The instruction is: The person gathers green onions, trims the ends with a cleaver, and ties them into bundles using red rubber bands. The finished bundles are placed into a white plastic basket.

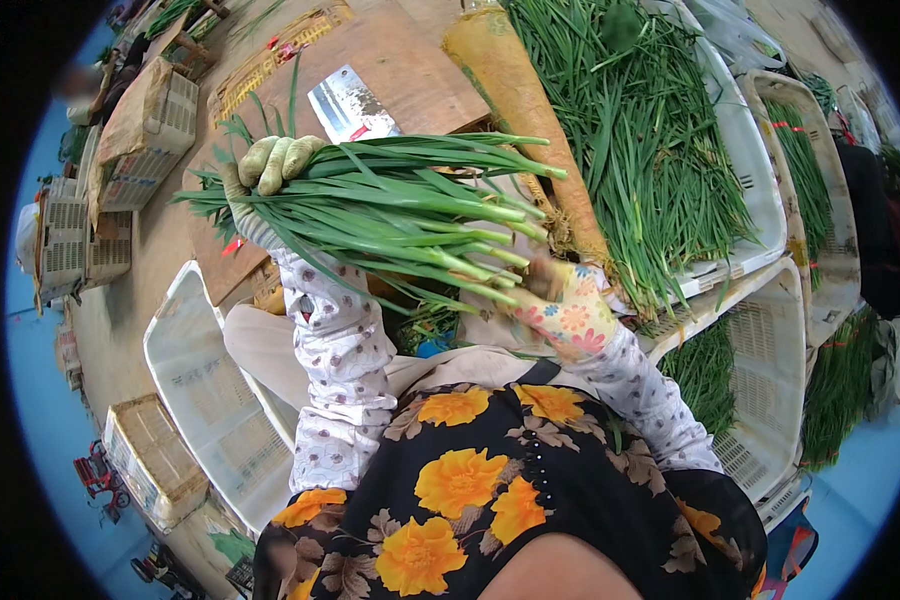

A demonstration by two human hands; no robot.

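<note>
My left hand (274, 169), in a pale knitted glove, is closed around the leafy part of a bunch of long green stalks (405, 202), which look like garlic chives or green garlic. The bunch lies sideways in the air before my lap, its pale stem ends pointing right. My right hand (574, 311), in a yellow glove with a flower print, is at the lower stem ends. Its fingers are blurred, so their grip is unclear. Beyond the bunch, a flat metal blade (352, 101) rests on a wooden board (412, 60).
A white plastic crate (765, 202) heaped with loose green stalks stands at right, beside a long yellowish-brown padded roll (525, 112). Below it is another crate (769, 375) with greens. At my left sits a white crate (217, 405); stacked crates (150, 135) stand farther off.
</note>
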